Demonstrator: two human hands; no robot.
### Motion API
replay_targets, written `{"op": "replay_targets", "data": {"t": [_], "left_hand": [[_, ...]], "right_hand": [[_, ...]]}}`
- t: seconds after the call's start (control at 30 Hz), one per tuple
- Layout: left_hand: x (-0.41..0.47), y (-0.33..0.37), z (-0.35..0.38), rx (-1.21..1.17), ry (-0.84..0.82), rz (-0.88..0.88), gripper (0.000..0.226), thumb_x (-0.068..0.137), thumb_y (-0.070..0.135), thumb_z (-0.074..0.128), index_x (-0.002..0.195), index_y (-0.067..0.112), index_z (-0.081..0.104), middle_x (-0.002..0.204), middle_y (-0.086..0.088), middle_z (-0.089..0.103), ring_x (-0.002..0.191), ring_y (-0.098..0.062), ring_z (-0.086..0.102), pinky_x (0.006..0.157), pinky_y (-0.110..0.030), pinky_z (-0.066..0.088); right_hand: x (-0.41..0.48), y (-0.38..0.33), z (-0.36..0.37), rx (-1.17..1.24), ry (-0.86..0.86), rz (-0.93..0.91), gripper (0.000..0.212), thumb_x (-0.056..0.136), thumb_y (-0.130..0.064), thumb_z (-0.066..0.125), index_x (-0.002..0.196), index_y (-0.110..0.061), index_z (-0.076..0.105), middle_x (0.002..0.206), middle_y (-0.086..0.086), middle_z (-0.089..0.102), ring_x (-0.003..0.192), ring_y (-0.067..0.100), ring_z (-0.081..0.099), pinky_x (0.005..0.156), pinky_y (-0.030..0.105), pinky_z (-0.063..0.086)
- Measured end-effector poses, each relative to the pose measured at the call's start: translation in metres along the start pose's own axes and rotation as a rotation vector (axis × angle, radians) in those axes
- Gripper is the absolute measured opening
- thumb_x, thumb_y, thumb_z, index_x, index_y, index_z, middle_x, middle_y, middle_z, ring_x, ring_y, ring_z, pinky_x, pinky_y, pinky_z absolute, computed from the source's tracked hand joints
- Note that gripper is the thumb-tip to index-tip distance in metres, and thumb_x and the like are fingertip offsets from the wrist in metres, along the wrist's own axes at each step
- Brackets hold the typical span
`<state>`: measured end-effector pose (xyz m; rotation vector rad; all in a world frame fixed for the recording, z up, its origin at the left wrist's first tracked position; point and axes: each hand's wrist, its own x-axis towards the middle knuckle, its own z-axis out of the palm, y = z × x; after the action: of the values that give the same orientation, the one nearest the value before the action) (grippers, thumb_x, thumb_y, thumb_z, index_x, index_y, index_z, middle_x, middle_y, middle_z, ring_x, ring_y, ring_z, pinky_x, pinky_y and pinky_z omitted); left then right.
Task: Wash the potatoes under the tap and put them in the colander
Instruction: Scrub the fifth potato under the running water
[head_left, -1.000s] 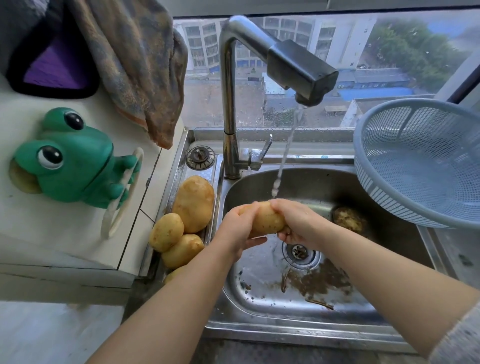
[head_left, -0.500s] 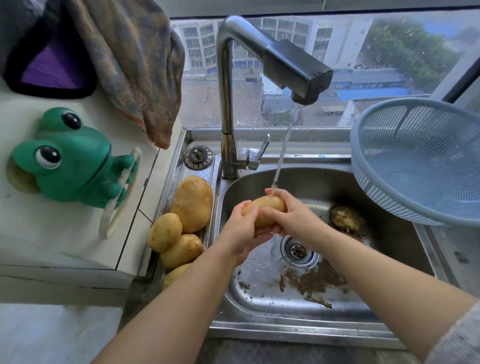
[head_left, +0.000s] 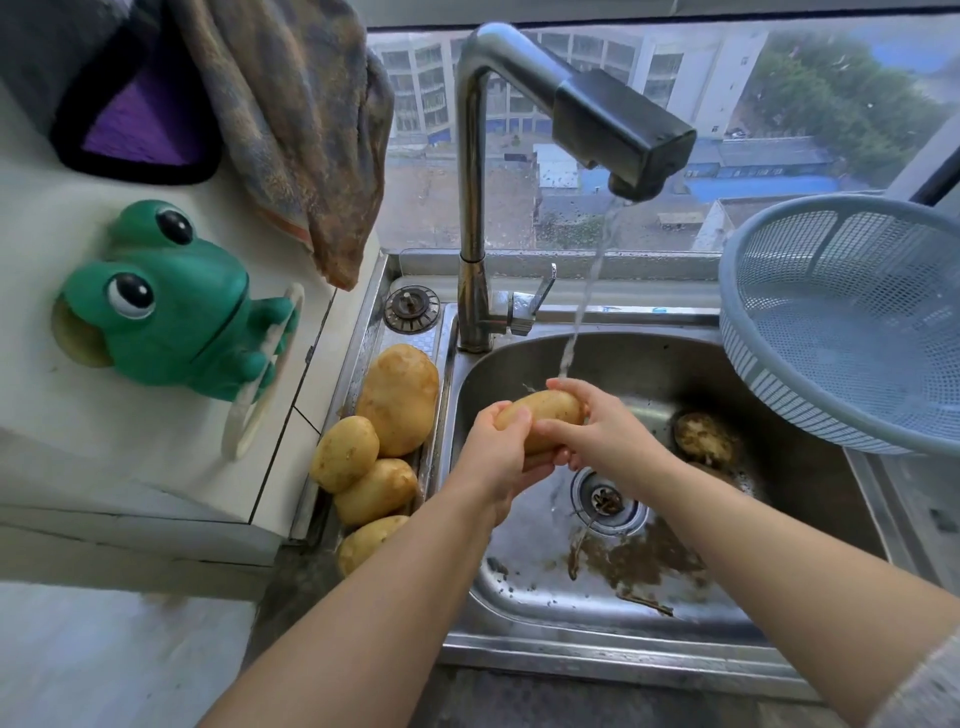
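No legible text, label, brand, number or sign found. Facades of buildings behind the tap: too small and blurred to make out any lettering.

Wet steel, matt plastic, rough cloth
The potato in the fingers has smooth, damp skin; beneath them the sink is brushed metal smeared with mud, the colander to their right matt perforated plastic, the towel far left coarse cloth.
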<state>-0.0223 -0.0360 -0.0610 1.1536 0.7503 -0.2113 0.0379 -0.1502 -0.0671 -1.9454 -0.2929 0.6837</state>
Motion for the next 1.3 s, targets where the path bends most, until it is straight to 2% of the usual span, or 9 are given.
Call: {"op": "replay_targets", "data": {"t": [0.17,0.3,0.53,0.73,0.83,0.97,1.07,1.17,1.3], "left_hand": [[0.000,0.007,-0.002,0.012,-0.009,-0.007,0.026,0.105,0.025,0.039,0.130,0.019,0.037,0.119,-0.023,0.058,0.097,-0.035,0.070,0.086,-0.039,0.058],[-0.004,0.009,0.003,0.039,-0.015,0.003,0.013,0.105,0.026,0.038,0.117,0.020,0.040,0.109,-0.017,0.060,0.097,-0.034,0.069,0.082,-0.036,0.058],[-0.004,0.009,-0.002,0.087,0.009,-0.023,0.031,0.106,0.029,0.036,0.135,0.019,0.036,0.101,-0.009,0.055,0.084,-0.024,0.067,0.078,-0.036,0.058],[-0.012,0.005,0.002,-0.041,-0.068,-0.241,0.043,0.102,0.050,0.032,0.110,0.016,0.057,0.103,-0.010,0.062,0.101,-0.028,0.063,0.080,-0.048,0.055],[-0.010,0.004,0.000,-0.119,-0.042,-0.283,0.044,0.100,0.051,0.032,0.102,0.019,0.061,0.104,-0.010,0.066,0.106,-0.027,0.061,0.082,-0.050,0.054],[-0.011,0.005,0.002,-0.200,-0.037,-0.313,0.054,0.095,0.058,0.037,0.101,0.014,0.067,0.096,-0.012,0.071,0.095,-0.023,0.067,0.075,-0.044,0.056],[-0.014,0.002,0.007,-0.195,-0.011,-0.296,0.052,0.096,0.057,0.036,0.095,0.013,0.065,0.091,-0.013,0.069,0.090,-0.024,0.067,0.078,-0.041,0.056],[-0.013,-0.002,0.011,-0.150,-0.017,-0.291,0.059,0.099,0.055,0.029,0.103,0.009,0.065,0.073,-0.011,0.069,0.075,-0.021,0.068,0.065,-0.034,0.058],[-0.011,-0.008,0.014,-0.054,-0.014,-0.257,0.067,0.102,0.055,0.021,0.115,0.005,0.063,0.077,-0.011,0.068,0.074,-0.020,0.066,0.061,-0.031,0.056]], "right_hand": [[0.004,0.001,-0.007,0.125,-0.064,0.027,0.055,0.087,-0.011,0.063,0.138,-0.023,0.046,0.110,0.012,0.059,0.071,0.017,0.063,0.068,0.028,0.054],[0.003,-0.001,-0.009,-0.007,0.011,-0.015,0.049,0.088,-0.029,0.067,0.133,-0.027,0.049,0.109,0.006,0.061,0.072,0.015,0.064,0.063,0.023,0.054],[0.000,0.000,-0.021,-0.355,-0.110,-0.130,0.069,0.083,-0.028,0.075,0.142,-0.028,0.039,0.119,-0.003,0.058,0.105,0.013,0.059,0.086,0.021,0.045],[-0.001,-0.016,-0.002,0.046,0.050,-0.133,0.035,0.084,-0.033,0.071,0.116,-0.031,0.056,0.109,-0.004,0.058,0.097,0.010,0.058,0.076,0.020,0.052],[-0.003,-0.019,0.015,0.088,0.162,-0.170,0.045,0.078,-0.026,0.079,0.116,-0.028,0.055,0.103,-0.008,0.058,0.092,0.006,0.058,0.074,0.014,0.050],[-0.003,-0.020,0.026,0.167,0.254,-0.144,0.062,0.070,-0.026,0.084,0.123,-0.025,0.052,0.104,-0.010,0.059,0.095,0.002,0.058,0.083,0.016,0.048],[-0.002,-0.022,0.029,0.177,0.324,-0.113,0.039,0.076,-0.029,0.079,0.107,-0.019,0.058,0.092,-0.006,0.062,0.085,0.008,0.060,0.077,0.023,0.050],[-0.001,-0.022,0.031,0.185,0.411,-0.089,0.020,0.085,-0.032,0.070,0.094,-0.016,0.061,0.083,-0.003,0.063,0.079,0.011,0.060,0.071,0.023,0.048],[0.007,-0.020,0.030,0.404,0.467,0.061,0.030,0.095,-0.037,0.053,0.079,-0.016,0.068,0.083,0.005,0.069,0.085,0.023,0.064,0.080,0.035,0.052]]}}
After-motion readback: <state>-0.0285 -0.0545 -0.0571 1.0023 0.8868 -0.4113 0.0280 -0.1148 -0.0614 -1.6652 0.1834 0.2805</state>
